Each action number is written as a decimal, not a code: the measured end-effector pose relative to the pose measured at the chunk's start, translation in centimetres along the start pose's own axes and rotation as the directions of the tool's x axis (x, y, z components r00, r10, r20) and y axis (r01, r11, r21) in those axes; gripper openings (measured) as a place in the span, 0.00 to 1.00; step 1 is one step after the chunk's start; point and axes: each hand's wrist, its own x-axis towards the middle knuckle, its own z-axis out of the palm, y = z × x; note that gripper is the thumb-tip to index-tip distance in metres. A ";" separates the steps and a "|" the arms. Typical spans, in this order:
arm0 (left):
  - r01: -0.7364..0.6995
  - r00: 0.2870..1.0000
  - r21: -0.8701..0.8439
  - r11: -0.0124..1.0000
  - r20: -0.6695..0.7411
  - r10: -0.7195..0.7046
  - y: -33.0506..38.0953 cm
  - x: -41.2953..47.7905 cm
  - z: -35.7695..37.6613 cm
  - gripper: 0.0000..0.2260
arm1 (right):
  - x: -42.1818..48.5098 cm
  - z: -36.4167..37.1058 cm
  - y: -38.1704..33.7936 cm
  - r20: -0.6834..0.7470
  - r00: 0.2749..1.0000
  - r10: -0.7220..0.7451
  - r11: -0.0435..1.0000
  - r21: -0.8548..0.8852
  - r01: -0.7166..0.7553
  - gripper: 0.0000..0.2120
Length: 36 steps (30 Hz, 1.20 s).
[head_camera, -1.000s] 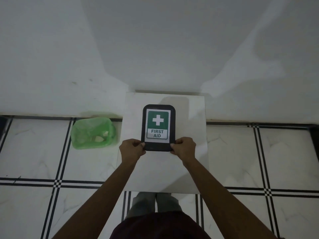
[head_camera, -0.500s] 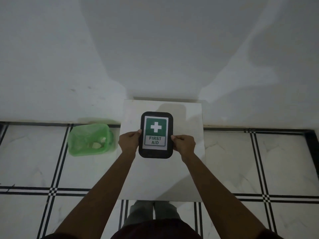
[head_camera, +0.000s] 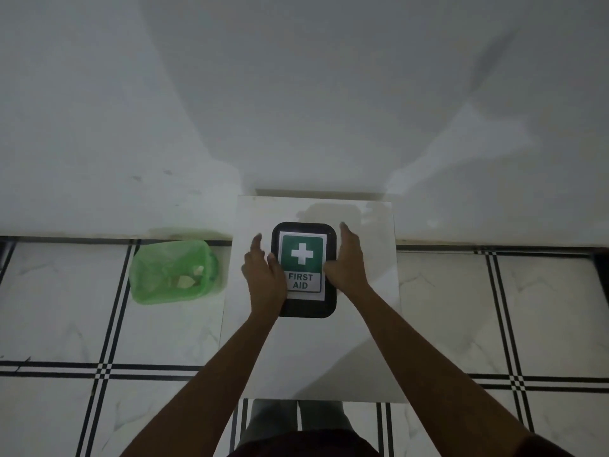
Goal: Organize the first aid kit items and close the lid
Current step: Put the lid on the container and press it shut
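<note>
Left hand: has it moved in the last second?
Yes. The left hand has slid from the first aid kit's near corner up its left edge, toward the table's far edge.

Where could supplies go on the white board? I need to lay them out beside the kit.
Bare board runs between the first aid kit and its near edge, plus strips right of the right hand and behind the kit. Both hands, left hand included, crowd the kit's sides.

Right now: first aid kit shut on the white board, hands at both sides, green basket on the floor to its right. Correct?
Not quite. The green basket sits on the floor left of the first aid kit, as the head view shows. The rest holds: kit shut on the white board, left hand and right hand flanking it.
</note>
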 end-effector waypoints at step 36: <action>-0.533 0.843 0.580 0.616 0.426 0.328 -1.9 2.0 0.0 0.26 | 0.0 3.7 4.2 0.025 0.919 -0.394 0.826 -0.429 0.366 0.35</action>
